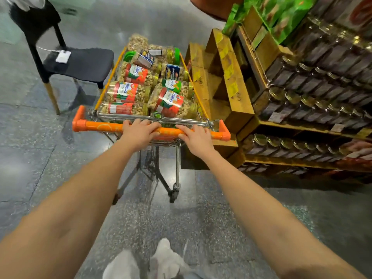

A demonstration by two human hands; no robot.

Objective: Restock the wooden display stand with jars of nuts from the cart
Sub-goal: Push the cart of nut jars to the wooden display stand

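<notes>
The stand [231, 83] is rising on the right, its shelves holding rows of shelf jars [302, 101]. The cart [177, 162] is sitting just beside it, carrying the nut jars [167, 101] on their sides. The left hand [141, 132] and right hand [196, 137] are both grasping the handle [100, 125], fingers wrapping over it. The cart is seemingly being positioned. Next, one hand is needing to release and lift a jar.
</notes>
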